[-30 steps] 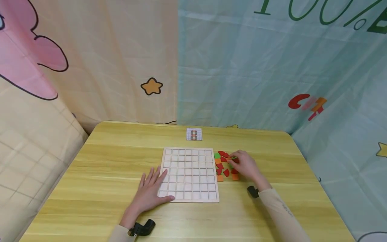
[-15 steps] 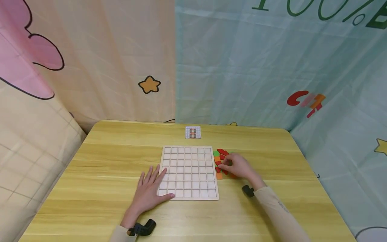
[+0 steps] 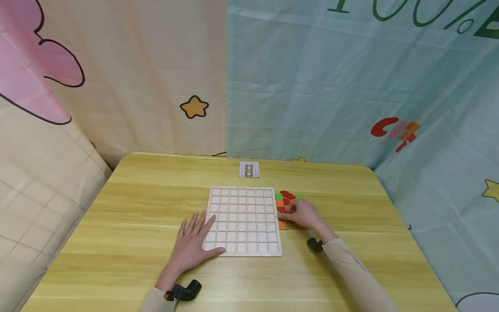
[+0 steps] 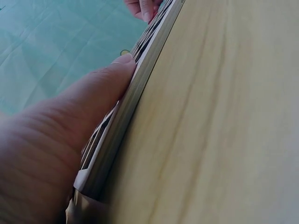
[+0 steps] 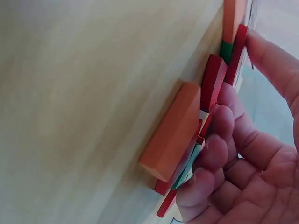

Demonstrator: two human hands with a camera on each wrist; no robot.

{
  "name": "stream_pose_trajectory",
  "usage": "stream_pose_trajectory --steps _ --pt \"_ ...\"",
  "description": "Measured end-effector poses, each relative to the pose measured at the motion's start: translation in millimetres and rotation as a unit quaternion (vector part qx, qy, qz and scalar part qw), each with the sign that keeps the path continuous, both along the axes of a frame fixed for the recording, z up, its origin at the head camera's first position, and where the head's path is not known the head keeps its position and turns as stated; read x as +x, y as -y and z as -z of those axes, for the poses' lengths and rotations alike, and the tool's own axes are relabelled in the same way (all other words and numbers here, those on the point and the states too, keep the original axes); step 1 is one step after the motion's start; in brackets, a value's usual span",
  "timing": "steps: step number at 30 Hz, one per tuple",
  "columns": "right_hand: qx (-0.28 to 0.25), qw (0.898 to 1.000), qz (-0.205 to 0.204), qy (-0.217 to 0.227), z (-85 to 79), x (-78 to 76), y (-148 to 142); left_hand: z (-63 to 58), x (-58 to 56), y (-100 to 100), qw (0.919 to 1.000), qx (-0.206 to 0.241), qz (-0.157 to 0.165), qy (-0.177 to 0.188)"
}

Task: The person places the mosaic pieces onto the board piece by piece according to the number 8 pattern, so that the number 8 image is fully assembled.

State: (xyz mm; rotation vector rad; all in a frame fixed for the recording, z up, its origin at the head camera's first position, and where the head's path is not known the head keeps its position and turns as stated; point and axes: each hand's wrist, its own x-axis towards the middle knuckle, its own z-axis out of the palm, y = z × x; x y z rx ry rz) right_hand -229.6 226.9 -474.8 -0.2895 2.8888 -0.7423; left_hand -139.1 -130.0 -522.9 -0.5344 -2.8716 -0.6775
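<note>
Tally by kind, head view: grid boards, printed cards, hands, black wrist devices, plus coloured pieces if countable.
Grid board: 1
Printed card: 1
Hands: 2 (left hand, right hand)
Black wrist devices: 2
Total: 6, leaving out the coloured pieces; the right hand partly hides them, so no exact count.

Centred on the table (image 3: 117,208), a grid board (image 3: 241,221); behind it, a pattern card (image 3: 249,169); just right, loose tiles (image 3: 286,193). On the board's left edge, the left hand (image 3: 191,249); at the tiles, the right hand (image 3: 308,213).
</note>
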Motion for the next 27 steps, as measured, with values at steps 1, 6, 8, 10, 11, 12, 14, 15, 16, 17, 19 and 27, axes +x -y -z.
stream_pose_trajectory --steps 1,6,8,10,11,12,14,15,16,17,19,27 --pt "-0.008 1.0 0.004 0.007 0.2 0.2 -0.1 -0.2 0.0 0.2 1.0 -0.002 0.0 0.0" --pt "-0.049 0.998 0.017 0.039 0.9 2.0 -1.2 -1.2 0.7 1.1 1.0 -0.008 -0.002 0.003" --pt "-0.062 0.997 0.022 0.045 0.9 2.6 -2.0 -1.2 1.0 1.0 0.9999 -0.011 -0.002 0.007" --pt "-0.073 0.996 0.025 0.047 0.2 3.1 -2.6 0.0 1.0 0.5 0.9999 -0.015 -0.002 0.008" --pt "-0.079 0.995 0.026 0.048 -0.1 3.4 -2.8 0.6 1.0 0.0 0.9999 -0.016 -0.001 0.005" --pt "-0.083 0.995 0.028 0.05 -0.3 3.7 -2.9 1.1 1.0 -0.6 0.9998 -0.019 0.0 0.002" --pt "-0.093 0.994 0.029 0.053 -0.9 3.8 -3.0 3.3 0.6 -2.3 0.9996 -0.026 0.009 -0.011" --pt "-0.097 0.993 0.03 0.055 -0.8 3.7 -3.4 4.0 0.4 -3.5 0.9993 -0.028 0.016 -0.018" --pt "-0.101 0.993 0.033 0.057 -0.9 3.9 -3.8 4.6 0.3 -5.0 0.9989 -0.03 0.024 -0.025" --pt "-0.103 0.992 0.037 0.058 -0.7 4.0 -4.4 5.0 0.1 -6.6 0.9984 -0.034 0.032 -0.033" --pt "-0.11 0.991 0.043 0.055 -1.0 4.0 -5.8 5.4 -0.2 -9.8 0.9971 -0.037 0.048 -0.045" --pt "-0.178 0.982 0.038 0.053 -18.3 -5.3 13.2 4.8 -0.2 -12.3 0.9959 -0.048 0.048 -0.06"
